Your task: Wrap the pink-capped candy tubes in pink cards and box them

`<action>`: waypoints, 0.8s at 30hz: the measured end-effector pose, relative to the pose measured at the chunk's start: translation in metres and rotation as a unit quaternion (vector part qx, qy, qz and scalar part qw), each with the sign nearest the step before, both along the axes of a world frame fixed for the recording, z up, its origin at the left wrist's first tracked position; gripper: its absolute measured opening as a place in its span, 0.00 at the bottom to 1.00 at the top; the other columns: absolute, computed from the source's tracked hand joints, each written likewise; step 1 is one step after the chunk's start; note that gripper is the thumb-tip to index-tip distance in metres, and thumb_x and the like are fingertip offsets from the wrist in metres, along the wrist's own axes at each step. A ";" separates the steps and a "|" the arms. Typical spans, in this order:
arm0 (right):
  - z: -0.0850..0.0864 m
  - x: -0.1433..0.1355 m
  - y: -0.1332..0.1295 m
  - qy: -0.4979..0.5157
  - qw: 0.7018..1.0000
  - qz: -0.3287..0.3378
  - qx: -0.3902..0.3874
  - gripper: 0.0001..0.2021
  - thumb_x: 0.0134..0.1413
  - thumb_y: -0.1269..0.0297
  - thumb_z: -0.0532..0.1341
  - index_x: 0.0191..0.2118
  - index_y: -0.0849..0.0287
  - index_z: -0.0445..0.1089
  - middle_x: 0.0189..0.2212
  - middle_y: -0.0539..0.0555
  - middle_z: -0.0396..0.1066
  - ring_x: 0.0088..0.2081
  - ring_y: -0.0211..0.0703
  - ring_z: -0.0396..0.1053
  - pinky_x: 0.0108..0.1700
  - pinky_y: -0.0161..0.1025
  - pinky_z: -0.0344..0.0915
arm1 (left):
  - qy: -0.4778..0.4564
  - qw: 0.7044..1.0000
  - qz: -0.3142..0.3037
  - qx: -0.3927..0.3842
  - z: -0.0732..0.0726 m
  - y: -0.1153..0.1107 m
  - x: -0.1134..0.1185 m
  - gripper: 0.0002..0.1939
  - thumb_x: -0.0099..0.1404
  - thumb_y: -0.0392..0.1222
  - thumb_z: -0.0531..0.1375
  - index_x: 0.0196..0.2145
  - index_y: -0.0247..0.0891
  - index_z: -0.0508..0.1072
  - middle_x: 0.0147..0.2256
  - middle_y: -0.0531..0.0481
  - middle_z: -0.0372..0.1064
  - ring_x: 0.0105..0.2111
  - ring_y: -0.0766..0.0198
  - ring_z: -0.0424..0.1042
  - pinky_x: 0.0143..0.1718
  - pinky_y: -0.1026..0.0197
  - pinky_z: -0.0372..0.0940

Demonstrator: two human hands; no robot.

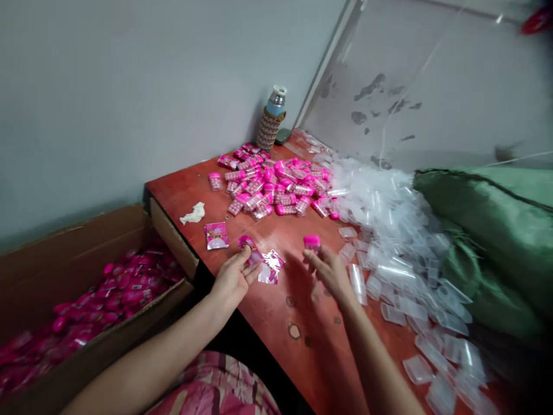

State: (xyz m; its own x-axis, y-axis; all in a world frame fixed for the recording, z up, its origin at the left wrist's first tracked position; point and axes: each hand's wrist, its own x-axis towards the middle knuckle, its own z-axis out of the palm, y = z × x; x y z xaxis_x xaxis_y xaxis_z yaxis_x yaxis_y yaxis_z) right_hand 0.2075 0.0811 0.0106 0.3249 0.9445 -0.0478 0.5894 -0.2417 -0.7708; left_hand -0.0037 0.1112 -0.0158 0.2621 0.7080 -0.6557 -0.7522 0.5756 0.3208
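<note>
My left hand (233, 276) pinches a pink printed wrapper (249, 248) between thumb and fingers. Just beside it, a shiny pink-and-clear wrapper (271, 268) lies on the red table (280, 346). Fingers of my right hand (328, 271) are closed around a small jar with a pink cap (311, 241); its lower part is hidden and blurred. A flat stack of pink wrappers (216, 236) sits left of my left hand. Beyond both hands, a heap of small clear jars with pink caps and pink balls inside (276, 187) covers the table.
A big pile of clear plastic sleeves (389, 242) spreads over the right side, against a green sack (496, 230). On the left stands a cardboard box (78, 236) holding many pink packs (125, 288). A flask (271, 118) and white scrap (193, 213) are on the table.
</note>
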 end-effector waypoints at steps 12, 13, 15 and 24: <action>-0.016 -0.123 -0.061 0.303 0.951 -0.059 0.018 0.12 0.50 0.53 0.56 0.32 0.58 0.63 0.17 0.46 0.66 0.15 0.35 0.63 0.17 0.32 0.62 | -0.005 0.996 -0.073 0.051 0.008 -0.018 0.013 0.11 0.52 0.44 0.63 0.26 0.35 0.66 0.20 0.53 0.67 0.16 0.69 0.65 0.12 0.68 0.58; -0.017 -0.123 -0.060 0.299 0.952 -0.064 0.019 0.13 0.51 0.52 0.56 0.31 0.58 0.63 0.17 0.46 0.66 0.15 0.35 0.63 0.17 0.32 0.62 | -0.005 0.995 -0.084 0.060 0.009 -0.019 0.014 0.12 0.52 0.46 0.63 0.25 0.35 0.65 0.19 0.54 0.66 0.15 0.69 0.64 0.11 0.69 0.56; -0.017 -0.123 -0.059 0.301 0.951 -0.066 0.021 0.13 0.51 0.52 0.56 0.30 0.58 0.62 0.17 0.46 0.65 0.15 0.34 0.62 0.17 0.32 0.61 | -0.003 0.993 -0.091 0.076 0.011 -0.021 0.015 0.14 0.50 0.47 0.63 0.24 0.35 0.64 0.18 0.54 0.65 0.14 0.70 0.63 0.10 0.69 0.54; -0.018 -0.122 -0.052 0.413 0.909 -0.044 0.028 0.14 0.49 0.53 0.58 0.34 0.60 0.65 0.20 0.46 0.65 0.16 0.32 0.61 0.16 0.29 0.60 | 0.061 0.967 -0.154 0.196 0.017 -0.019 0.011 0.17 0.50 0.51 0.62 0.23 0.35 0.63 0.15 0.56 0.61 0.10 0.73 0.57 0.10 0.70 0.52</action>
State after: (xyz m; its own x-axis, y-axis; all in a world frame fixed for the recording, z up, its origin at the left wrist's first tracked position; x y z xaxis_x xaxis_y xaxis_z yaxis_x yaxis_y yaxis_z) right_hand 0.0859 0.0293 -0.0078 0.2752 0.9250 -0.2620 -0.2160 -0.2060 -0.9544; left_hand 0.0069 0.0918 0.0007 0.4374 0.8095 -0.3916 -0.5079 0.5817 0.6353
